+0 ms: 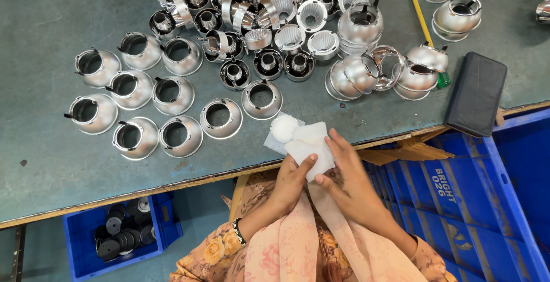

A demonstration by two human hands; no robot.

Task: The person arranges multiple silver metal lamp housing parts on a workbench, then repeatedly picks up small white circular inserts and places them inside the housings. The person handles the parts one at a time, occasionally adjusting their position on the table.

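Sitting under the bench, a small blue bin [166, 225] holds black discs [117, 239] — big blue crate [475, 202] alongside. Both hands, left hand [292, 182] and right hand [352, 182], pinch a white, crumpled cloth [309, 144] at the table edge [172, 184] — fingers closed on it.

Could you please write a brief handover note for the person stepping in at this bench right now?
Left hand: grip on the lower edge of the white cloth, thumb up against it.
Right hand: fingers laid over the cloth's right side, pinching it.
The cloth sits at the near table edge, with a small white round disc touching its top-left corner.
Neat rows of silver cone-shaped reflector housings stand on the left; a looser pile of housings and ribbed inserts lies further back.
Done: cannot tell which pieces are finished.
Left: neither hand holds a housing at present.
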